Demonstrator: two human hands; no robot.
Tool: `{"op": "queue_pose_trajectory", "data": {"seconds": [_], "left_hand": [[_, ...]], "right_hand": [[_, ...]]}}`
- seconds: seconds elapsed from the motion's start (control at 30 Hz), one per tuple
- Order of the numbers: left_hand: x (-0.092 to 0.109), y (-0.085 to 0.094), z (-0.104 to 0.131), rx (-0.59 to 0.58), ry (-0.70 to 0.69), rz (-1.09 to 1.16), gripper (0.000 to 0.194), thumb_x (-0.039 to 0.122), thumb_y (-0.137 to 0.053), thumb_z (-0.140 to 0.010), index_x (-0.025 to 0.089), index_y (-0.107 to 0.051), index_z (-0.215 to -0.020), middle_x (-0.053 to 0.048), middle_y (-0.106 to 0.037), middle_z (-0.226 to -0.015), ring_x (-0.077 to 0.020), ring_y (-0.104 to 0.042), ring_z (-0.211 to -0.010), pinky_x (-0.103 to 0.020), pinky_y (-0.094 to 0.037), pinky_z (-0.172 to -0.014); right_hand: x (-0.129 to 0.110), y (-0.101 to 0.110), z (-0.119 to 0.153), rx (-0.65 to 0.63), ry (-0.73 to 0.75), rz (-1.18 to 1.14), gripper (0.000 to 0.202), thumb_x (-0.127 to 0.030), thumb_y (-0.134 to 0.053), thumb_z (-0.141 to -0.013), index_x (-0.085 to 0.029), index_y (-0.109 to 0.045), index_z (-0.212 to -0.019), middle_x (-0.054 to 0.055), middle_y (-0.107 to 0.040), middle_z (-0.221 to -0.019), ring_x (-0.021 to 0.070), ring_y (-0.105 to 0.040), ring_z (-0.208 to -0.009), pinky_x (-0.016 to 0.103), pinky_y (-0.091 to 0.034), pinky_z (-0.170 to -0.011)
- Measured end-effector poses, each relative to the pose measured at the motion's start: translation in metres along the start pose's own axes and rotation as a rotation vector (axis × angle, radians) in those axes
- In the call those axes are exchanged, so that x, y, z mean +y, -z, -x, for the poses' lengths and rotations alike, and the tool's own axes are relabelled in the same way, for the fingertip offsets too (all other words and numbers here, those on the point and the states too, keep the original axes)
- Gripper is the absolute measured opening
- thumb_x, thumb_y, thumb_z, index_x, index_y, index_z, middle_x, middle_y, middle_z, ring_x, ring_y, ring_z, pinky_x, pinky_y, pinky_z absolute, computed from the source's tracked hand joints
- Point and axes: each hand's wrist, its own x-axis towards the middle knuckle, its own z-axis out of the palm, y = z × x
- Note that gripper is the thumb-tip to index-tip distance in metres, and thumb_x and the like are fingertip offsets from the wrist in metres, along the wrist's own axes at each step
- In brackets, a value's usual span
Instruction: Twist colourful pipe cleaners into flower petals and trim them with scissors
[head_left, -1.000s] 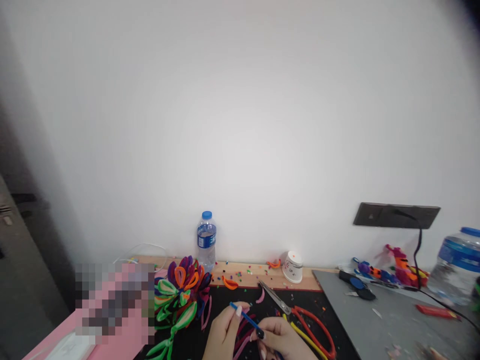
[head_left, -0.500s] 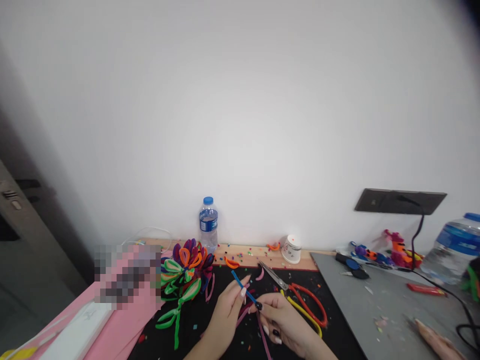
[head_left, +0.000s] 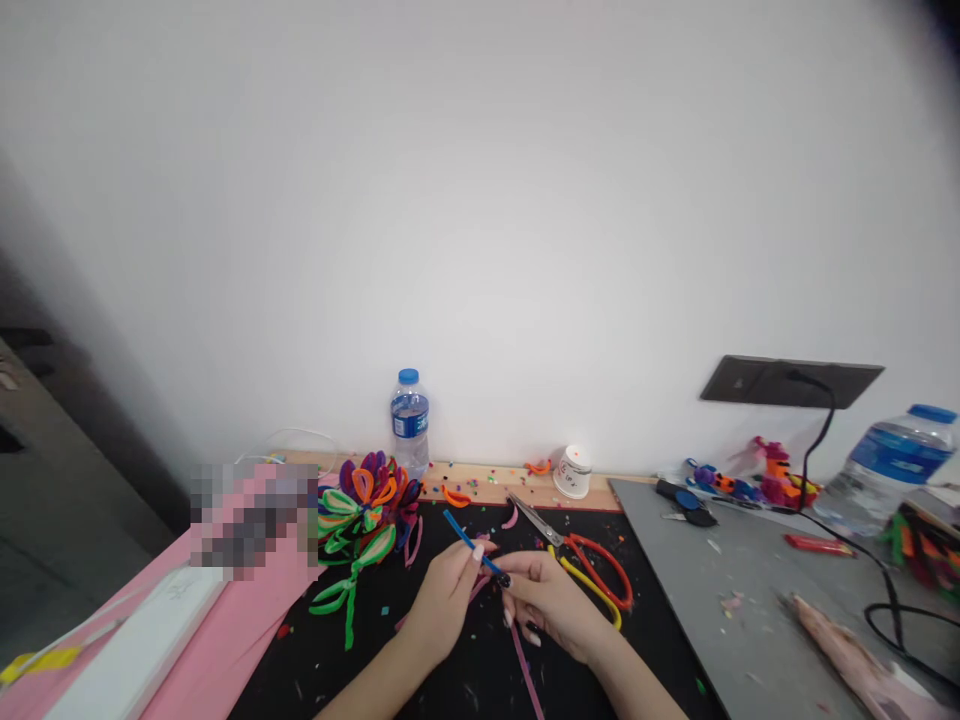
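Head view, both hands at work low in the middle, above a black mat (head_left: 465, 690). Left hand (head_left: 446, 590): fingers narrow, pinching a blue strip (head_left: 454, 525) partway along its length. Right hand (head_left: 551, 605): thumb and finger closed on the lower end of the same strip, other fingers curled beneath. The strip slants down from upper left to lower right, its upper end free beyond the left hand's fingers.

A pink strip (head_left: 526, 668) runs down from beneath the right hand (whether that hand grips it, cannot tell).

Just beyond the right hand lie scissors (head_left: 553, 538), one handle red, one yellow, blades pointing away to the upper left. A small pink loop (head_left: 511, 516) sits near the blade tips. To the left of the hands, on the mat: a multicoloured bunch of petal loops (head_left: 371, 495) and a green leafed stem (head_left: 351, 592).

Along the wooden surface (head_left: 487, 493) at the wall: a water bottle (head_left: 410, 425) upright, an orange loop (head_left: 456, 497), a white paper cup (head_left: 573, 473) upside down, coloured specks scattered between. A grey board (head_left: 660, 580) adjoins the mat at right, with keys (head_left: 686, 503) near its far edge
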Motion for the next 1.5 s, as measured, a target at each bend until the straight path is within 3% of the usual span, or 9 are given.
{"op": "queue_pose_trajectory", "data": {"seconds": [0.17,0.33,0.47,0.73,1.03,1.2,1.5], "left_hand": [[-0.004,0.003,-0.002,0.108,0.032,-0.122,0.038,0.033,-0.028,-0.089,0.016,-0.060,-0.080,-0.005,-0.062,-0.077,-0.0188,-0.056,-0.074,-0.028,-0.042,-0.071],[-0.002,0.002,0.001,-0.025,0.020,-0.268,0.040,0.029,-0.027,-0.089,0.018,-0.051,-0.060,0.000,-0.054,-0.060,-0.0156,-0.049,-0.058,-0.023,-0.034,-0.056],[0.001,0.001,0.003,-0.097,-0.020,-0.323,0.035,0.026,-0.028,-0.089,0.019,-0.051,-0.064,-0.001,-0.056,-0.063,-0.0159,-0.049,-0.058,-0.023,-0.033,-0.055],[0.004,0.002,0.003,-0.129,-0.049,-0.331,0.035,0.029,-0.025,-0.090,0.019,-0.055,-0.076,-0.003,-0.061,-0.072,-0.0180,-0.054,-0.066,-0.024,-0.036,-0.061],[0.002,0.001,0.006,-0.264,-0.082,-0.534,0.039,0.026,-0.025,-0.090,0.018,-0.056,-0.068,-0.002,-0.060,-0.066,-0.0165,-0.054,-0.061,-0.024,-0.035,-0.058],[-0.001,0.002,0.006,-0.351,-0.097,-0.600,0.039,0.024,-0.026,-0.089,0.018,-0.060,-0.071,-0.004,-0.064,-0.069,-0.0174,-0.057,-0.066,-0.025,-0.037,-0.064],[0.000,0.006,0.007,-0.465,-0.219,-0.702,0.032,0.016,-0.035,-0.082,0.017,-0.060,-0.061,-0.002,-0.062,-0.061,-0.0154,-0.055,-0.056,-0.024,-0.032,-0.056]], "right_hand": [[0.000,0.002,-0.002,0.140,0.150,-0.061,0.024,-0.022,-0.068,-0.067,-0.012,-0.060,-0.087,0.005,-0.067,-0.070,0.0055,-0.048,-0.041,0.018,-0.042,-0.040],[-0.004,0.000,-0.002,0.211,0.200,-0.126,0.016,-0.022,-0.070,-0.065,-0.012,-0.061,-0.073,0.002,-0.064,-0.060,0.0067,-0.049,-0.042,0.018,-0.043,-0.041],[-0.004,-0.001,-0.002,0.199,0.197,-0.117,0.019,-0.028,-0.068,-0.067,-0.011,-0.060,-0.068,0.001,-0.062,-0.056,0.0063,-0.049,-0.041,0.018,-0.042,-0.040],[0.000,-0.002,-0.003,0.145,0.163,-0.129,0.025,-0.033,-0.068,-0.067,-0.012,-0.054,-0.068,0.000,-0.060,-0.057,0.0079,-0.052,-0.044,0.020,-0.043,-0.043],[-0.001,-0.003,-0.002,0.180,0.177,-0.147,0.025,-0.031,-0.071,-0.064,-0.014,-0.052,-0.064,-0.004,-0.055,-0.052,0.0056,-0.047,-0.042,0.017,-0.042,-0.041],[0.005,-0.002,-0.004,0.165,0.151,-0.143,0.024,-0.030,-0.069,-0.066,-0.014,-0.051,-0.064,-0.002,-0.058,-0.050,0.0076,-0.051,-0.041,0.018,-0.044,-0.041],[0.010,-0.001,-0.004,0.117,0.075,-0.153,0.026,-0.029,-0.069,-0.065,-0.014,-0.049,-0.069,0.001,-0.062,-0.053,0.0121,-0.059,-0.042,0.021,-0.046,-0.042]]}}
